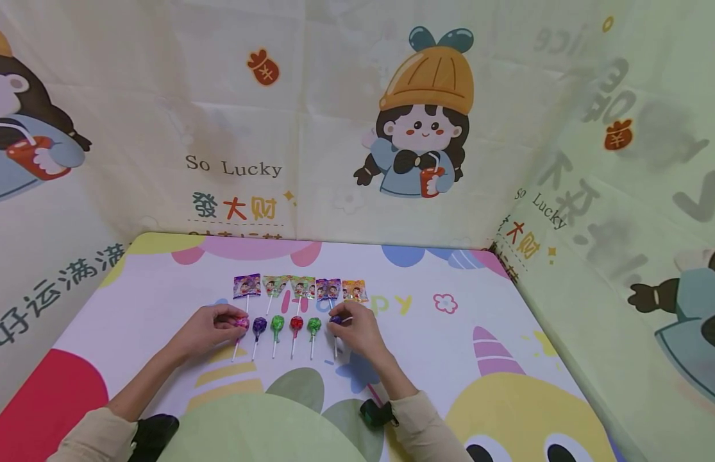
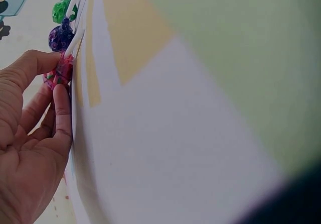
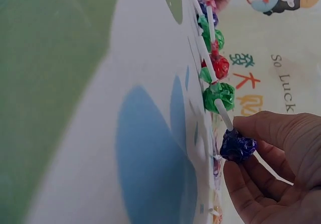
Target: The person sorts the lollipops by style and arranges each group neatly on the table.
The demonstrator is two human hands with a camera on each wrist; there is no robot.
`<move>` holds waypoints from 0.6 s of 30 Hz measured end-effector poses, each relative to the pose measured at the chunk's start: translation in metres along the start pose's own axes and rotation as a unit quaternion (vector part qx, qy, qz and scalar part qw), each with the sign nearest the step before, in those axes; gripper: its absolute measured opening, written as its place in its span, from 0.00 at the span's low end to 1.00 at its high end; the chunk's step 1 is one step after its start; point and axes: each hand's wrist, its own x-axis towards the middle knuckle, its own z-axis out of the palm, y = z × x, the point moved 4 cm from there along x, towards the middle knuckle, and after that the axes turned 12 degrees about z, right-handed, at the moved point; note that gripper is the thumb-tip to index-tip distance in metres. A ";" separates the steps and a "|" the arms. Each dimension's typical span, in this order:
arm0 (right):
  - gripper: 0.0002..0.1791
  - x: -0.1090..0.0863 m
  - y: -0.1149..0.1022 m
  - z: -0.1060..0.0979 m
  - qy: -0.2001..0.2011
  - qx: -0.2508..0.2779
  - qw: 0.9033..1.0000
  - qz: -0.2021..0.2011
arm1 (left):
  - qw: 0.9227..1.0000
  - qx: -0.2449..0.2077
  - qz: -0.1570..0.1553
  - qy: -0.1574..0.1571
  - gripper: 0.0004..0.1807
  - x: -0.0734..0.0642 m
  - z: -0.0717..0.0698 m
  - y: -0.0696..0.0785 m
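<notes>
A row of ball lollipops in twisted wrappers lies across the table, white sticks toward me. At its left end my left hand pinches a pink lollipop between thumb and fingers. My right hand holds a dark blue lollipop by its wrapped head at the right end. Between the hands are a purple lollipop, a green lollipop, a red lollipop and another green lollipop. Behind them lie flat-wrapped lollipops: purple, green and orange among them.
The table wears a white cover with coloured cartoon prints. Printed cloth walls stand at its back and sides. Black wrist gear sits at the left sleeve, and a dark strap piece at the right one.
</notes>
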 end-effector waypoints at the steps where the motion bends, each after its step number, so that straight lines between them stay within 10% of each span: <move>1: 0.09 0.001 0.000 0.001 0.000 -0.002 1.000 0.000 | 1.000 0.000 0.000 0.000 0.21 0.000 0.000 0.000; 18: 0.10 0.003 0.001 0.005 -0.010 -0.015 1.000 -0.009 | 1.000 0.000 0.001 -0.002 0.21 -0.001 0.000 0.002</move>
